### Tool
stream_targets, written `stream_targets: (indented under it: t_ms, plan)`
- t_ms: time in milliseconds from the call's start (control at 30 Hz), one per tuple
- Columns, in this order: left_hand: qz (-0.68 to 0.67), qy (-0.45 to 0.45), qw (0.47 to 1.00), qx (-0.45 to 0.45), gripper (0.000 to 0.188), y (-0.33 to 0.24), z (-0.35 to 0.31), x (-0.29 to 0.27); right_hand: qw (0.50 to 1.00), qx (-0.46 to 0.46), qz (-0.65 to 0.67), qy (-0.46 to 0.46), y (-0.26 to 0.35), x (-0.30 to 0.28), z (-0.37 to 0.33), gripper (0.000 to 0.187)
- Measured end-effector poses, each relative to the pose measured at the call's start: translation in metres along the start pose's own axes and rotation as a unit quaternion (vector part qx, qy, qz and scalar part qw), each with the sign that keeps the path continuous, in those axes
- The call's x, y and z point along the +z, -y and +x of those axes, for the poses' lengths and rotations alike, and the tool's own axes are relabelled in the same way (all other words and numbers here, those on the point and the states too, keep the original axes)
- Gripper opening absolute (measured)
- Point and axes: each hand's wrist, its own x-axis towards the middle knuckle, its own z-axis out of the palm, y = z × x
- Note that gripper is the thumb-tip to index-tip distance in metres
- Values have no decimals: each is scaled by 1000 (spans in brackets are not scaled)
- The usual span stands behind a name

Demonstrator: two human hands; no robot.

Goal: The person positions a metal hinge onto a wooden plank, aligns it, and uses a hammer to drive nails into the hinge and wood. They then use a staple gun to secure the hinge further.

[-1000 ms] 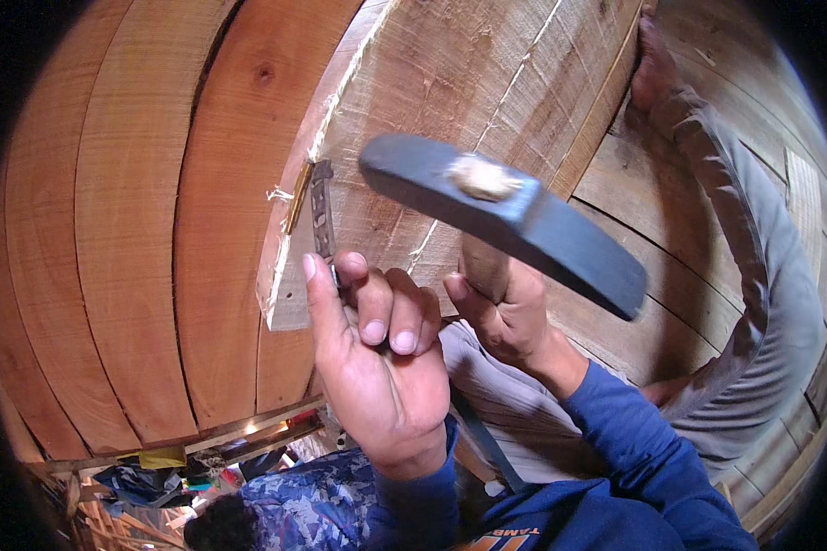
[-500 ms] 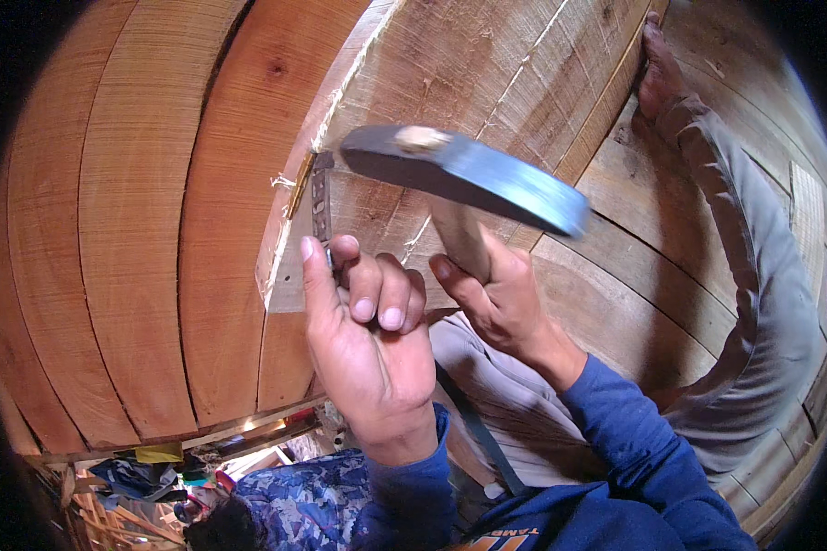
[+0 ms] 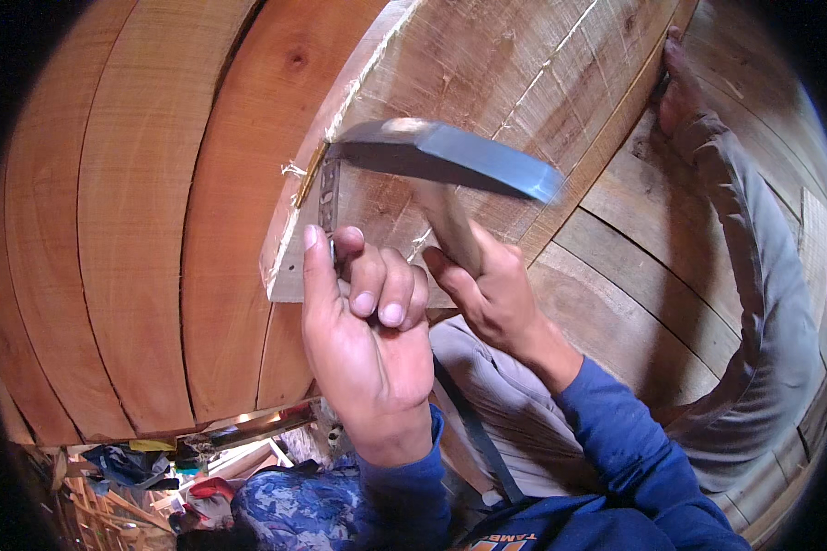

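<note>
My right hand (image 3: 496,298) is wrapped round the wooden handle (image 3: 448,230) of a hammer. The dark steel hammer head (image 3: 441,158), slightly blurred, hangs over the boards, its left end close to the top of a small metal hinge (image 3: 329,197). That hinge has a leaf with holes and a brass-coloured part (image 3: 311,174) along the rough-cut wood edge. With thumb and forefinger, my left hand (image 3: 369,321) pinches the hinge's lower end; its other fingers curl inward, palm toward me. The fingertips hide part of the hinge.
Curved reddish planks (image 3: 138,230) rise on the left. A pale panel (image 3: 487,73) with a splintered edge lies under the hammer. On the right, a bent trousered leg and bare foot (image 3: 685,101) rest along boards. Below left are a person in blue patterned clothing (image 3: 299,500) and wood scraps (image 3: 110,514).
The hammer head has moved left, closer to the hinge's top. My left hand keeps its pinch. The view has shifted slightly, and the person below has moved a little.
</note>
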Motion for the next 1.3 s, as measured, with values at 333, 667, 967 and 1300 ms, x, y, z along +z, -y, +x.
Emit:
stream_targets:
  t_ms: [333, 667, 967, 1300]
  plan:
    - [9, -5, 1000, -6, 33, -4, 1, 0, 999, -23, 35, -8, -5, 4, 2, 16]
    - [25, -16, 999, -18, 33, -9, -2, -4, 1000, -5, 5, 13, 8, -3, 1, 23]
    - [35, -2, 999, -37, 35, -11, 1, -12, 999, -3, -21, 32, 13, -4, -1, 29]
    - [1, 12, 999, -47, 36, -10, -3, -7, 980, -170, -52, -89, 6, 6, -1, 13]
